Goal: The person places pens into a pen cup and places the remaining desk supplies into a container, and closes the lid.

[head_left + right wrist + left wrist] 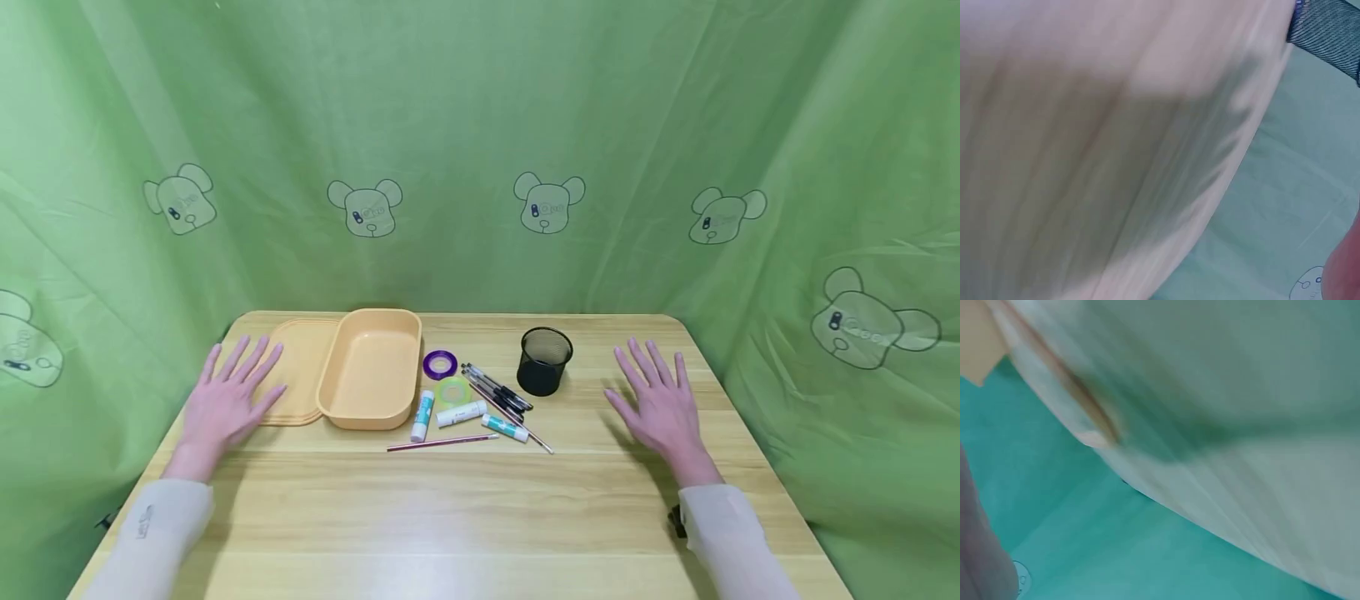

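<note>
A light green curtain printed with outlined animal heads hangs behind a pale wood-grain tabletop. Near its far edge, the round black mesh cup stands upright; the right hand is at its 4 o'clock, palm down, its grip spread and holding nothing, fingers towards 11 o'clock, thumb towards 10. At the cup's 8 o'clock lie black-and-clear pens, white-and-teal glue sticks, two slim pencils, and purple and yellow-green tape rolls. Farther towards 9 o'clock sits the peach rectangular plastic box, with its flat peach lid at its 9 o'clock. The left hand's spread, unladen grip points towards 1 o'clock, overlapping the lid's outer edge; contact cannot be told. Pale sleeves enter from 7 and 5 o'clock.
</note>
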A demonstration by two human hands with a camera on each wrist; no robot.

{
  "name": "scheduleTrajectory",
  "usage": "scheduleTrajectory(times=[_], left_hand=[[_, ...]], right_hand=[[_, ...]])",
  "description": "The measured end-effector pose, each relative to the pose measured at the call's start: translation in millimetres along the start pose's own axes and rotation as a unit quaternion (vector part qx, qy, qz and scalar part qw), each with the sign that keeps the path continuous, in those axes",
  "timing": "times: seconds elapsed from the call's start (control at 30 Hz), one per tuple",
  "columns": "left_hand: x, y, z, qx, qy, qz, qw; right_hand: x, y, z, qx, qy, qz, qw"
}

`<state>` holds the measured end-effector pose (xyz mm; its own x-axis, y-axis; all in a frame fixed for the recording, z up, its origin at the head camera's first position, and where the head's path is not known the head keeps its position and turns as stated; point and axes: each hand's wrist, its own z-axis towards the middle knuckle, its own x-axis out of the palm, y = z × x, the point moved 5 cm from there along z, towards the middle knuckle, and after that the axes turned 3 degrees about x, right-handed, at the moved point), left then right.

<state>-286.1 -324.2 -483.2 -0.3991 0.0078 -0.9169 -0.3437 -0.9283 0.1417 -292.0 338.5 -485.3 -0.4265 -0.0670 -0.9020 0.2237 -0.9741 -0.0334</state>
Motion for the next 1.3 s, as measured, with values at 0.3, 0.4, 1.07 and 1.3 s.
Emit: scheduleTrajectory(times=[0.3,0.4,1.07,1.3], left_hand=[[-7.2,-47.4,32.6,-0.023,-0.022,-0.112,0.9932],[-7.5,-69.5,43.4,-0.019,-0.026,-0.158,0.987],[-25.6,-186.6,64.1,0.012,-0.039,-0.434,0.8999],[-20.7,-211.4,54.1,0.022,0.003,-0.536,0.844]], right_hand=[[-3.5,9.5,7.9,0.053,-0.01,0.099,0.994],[-1.3,12.4,11.7,0.063,-0.016,0.137,0.988],[10.5,40.7,34.4,0.133,0.046,0.369,0.919],[16.4,51.6,42.3,0.14,0.058,0.406,0.901]])
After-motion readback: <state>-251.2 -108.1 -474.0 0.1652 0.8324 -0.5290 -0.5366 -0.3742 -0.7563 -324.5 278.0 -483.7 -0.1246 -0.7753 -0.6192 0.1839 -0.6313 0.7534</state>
